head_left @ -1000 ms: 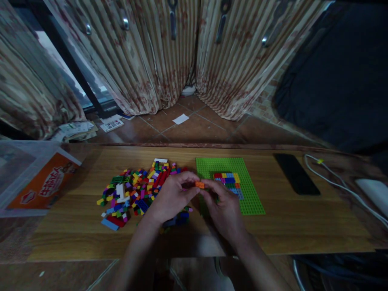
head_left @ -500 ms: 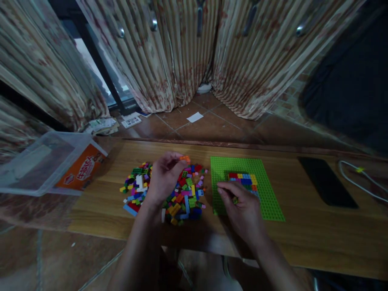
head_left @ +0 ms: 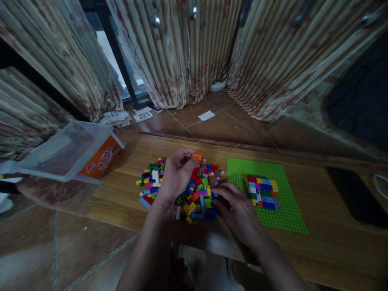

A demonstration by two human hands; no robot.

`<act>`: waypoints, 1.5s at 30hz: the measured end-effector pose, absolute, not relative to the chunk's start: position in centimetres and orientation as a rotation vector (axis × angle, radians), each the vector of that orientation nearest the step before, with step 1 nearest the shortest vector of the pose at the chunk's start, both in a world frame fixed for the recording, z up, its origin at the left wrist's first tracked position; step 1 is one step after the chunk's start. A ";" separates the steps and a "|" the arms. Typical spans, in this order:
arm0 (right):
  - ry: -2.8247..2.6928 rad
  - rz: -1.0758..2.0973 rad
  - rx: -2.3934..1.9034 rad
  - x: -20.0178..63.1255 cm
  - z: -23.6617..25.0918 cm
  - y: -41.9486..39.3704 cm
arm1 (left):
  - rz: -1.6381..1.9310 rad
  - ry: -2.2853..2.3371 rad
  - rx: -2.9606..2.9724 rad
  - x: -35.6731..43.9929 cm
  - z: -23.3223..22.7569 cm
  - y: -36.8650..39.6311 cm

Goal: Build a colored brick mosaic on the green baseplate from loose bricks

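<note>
Head view: left hand (head_left: pixel 176 176) pinches an orange brick (head_left: pixel 197 156) over the brick pile (head_left: pixel 184 190) at worktop (head_left: pixel 127 194) centre. Right hand (head_left: pixel 239 208) lies on the pile's 3 o'clock edge, fingers loosely curled, holding nothing visible. Green baseplate (head_left: pixel 281 218) sits at 3 o'clock of the pile with a small multicolour patch (head_left: pixel 262 192) built; most studs bare, so judged early, much left. Clear bin (head_left: pixel 66 149) at 9 o'clock, dark phone (head_left: pixel 357 194) far at 3 o'clock. Right hand lies between the brick and the plate; otherwise nothing blocks.
</note>
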State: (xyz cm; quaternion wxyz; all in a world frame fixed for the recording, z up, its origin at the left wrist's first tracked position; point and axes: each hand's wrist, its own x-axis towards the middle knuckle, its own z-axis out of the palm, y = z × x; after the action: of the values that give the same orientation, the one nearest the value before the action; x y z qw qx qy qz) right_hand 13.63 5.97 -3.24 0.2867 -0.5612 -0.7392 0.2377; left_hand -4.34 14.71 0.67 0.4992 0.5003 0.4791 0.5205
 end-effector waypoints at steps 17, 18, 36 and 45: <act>-1.948 0.382 -1.385 9.9 -3.2 7.1 | 1.624 1.118 0.806 -6.4 1.8 14.8; -1.969 0.361 -1.376 9.5 -3.2 7.3 | 1.626 1.109 0.787 -6.5 1.8 14.8; -2.144 0.198 -1.471 7.9 -4.0 9.8 | 1.633 0.990 0.665 -7.3 2.2 14.6; -2.123 0.331 -1.461 7.8 -3.8 10.3 | 1.627 1.022 0.690 -7.6 1.8 14.8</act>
State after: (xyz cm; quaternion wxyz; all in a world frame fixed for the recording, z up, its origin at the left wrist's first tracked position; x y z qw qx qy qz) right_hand 7.77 10.28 -3.79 0.2685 -0.5416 -0.7871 0.1227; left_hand -7.64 14.82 1.81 0.5228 0.2880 0.4269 0.6793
